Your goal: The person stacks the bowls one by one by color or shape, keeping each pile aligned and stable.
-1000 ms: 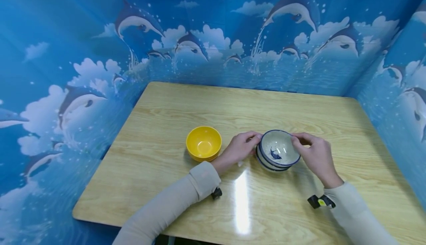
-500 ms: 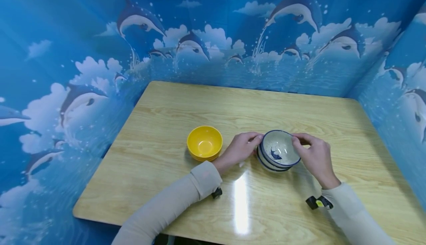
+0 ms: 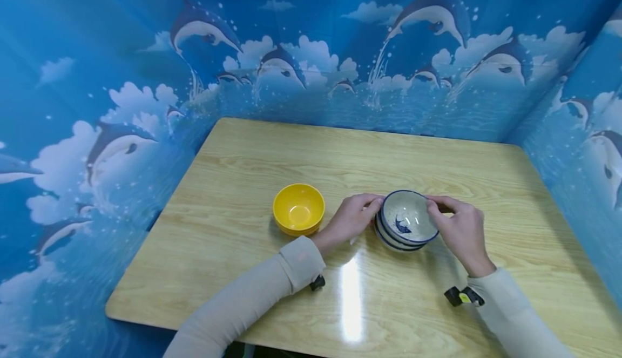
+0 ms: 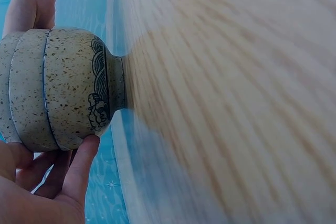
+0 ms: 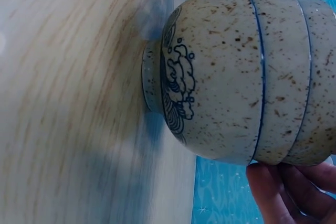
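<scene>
Three speckled grey ceramic bowls (image 3: 408,215) with blue rims stand nested in a stack right of the table's middle. A dark blue motif shows inside the top one. My left hand (image 3: 353,215) holds the stack's left side, with a fingertip against the lowest bowl (image 4: 73,82) in the left wrist view. On the right side, my right hand (image 3: 459,228) grips the stack near the upper rims; its fingers (image 5: 270,192) touch the bowls in the right wrist view. Wave patterns circle the lowest bowl above its foot, which rests on the wood.
Yellow bowls (image 3: 298,212), nested together, stand left of the left hand, close to the left forearm. Pale wood covers the table (image 3: 233,185). A blue dolphin-printed curtain (image 3: 311,50) hangs behind the table and along its sides.
Both hands keep their hold on the bowl stack, which stays in place. The right wrist has shifted very slightly left.
</scene>
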`<state>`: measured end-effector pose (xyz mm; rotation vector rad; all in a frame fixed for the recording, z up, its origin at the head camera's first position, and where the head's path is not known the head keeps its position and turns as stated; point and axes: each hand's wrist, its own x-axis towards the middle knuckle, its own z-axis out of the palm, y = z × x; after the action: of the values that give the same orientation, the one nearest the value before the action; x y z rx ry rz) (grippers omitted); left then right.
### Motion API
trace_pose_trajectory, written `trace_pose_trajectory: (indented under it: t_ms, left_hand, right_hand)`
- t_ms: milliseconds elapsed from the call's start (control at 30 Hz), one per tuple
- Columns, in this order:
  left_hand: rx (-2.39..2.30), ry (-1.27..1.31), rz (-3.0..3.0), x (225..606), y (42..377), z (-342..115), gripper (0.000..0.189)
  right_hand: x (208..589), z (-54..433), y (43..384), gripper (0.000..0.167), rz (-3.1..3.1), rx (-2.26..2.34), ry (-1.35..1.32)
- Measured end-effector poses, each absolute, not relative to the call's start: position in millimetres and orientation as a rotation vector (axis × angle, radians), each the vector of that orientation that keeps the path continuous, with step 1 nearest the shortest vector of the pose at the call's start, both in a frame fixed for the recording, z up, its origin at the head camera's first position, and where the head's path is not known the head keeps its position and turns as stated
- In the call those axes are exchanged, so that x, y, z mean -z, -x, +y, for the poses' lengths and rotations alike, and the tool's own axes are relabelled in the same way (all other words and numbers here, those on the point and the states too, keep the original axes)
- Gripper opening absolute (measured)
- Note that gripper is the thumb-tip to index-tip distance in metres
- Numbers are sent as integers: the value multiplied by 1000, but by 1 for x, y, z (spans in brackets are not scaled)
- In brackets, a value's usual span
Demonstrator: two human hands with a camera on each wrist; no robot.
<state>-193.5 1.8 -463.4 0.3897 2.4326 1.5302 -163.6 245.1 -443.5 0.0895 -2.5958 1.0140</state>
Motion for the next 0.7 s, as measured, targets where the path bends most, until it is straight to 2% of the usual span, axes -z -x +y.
trace_pose_trajectory:
  t_ms: [367,700]
  left_hand:
    - [-1533,-348,2450,464,192,4,41]
    - [-1515,-244,2414,458,193,-1,40]
  right_hand:
    - [444,244,164,24,-2591,-1022,-43]
    - [437,250,167,35,-2645,-1081,-65]
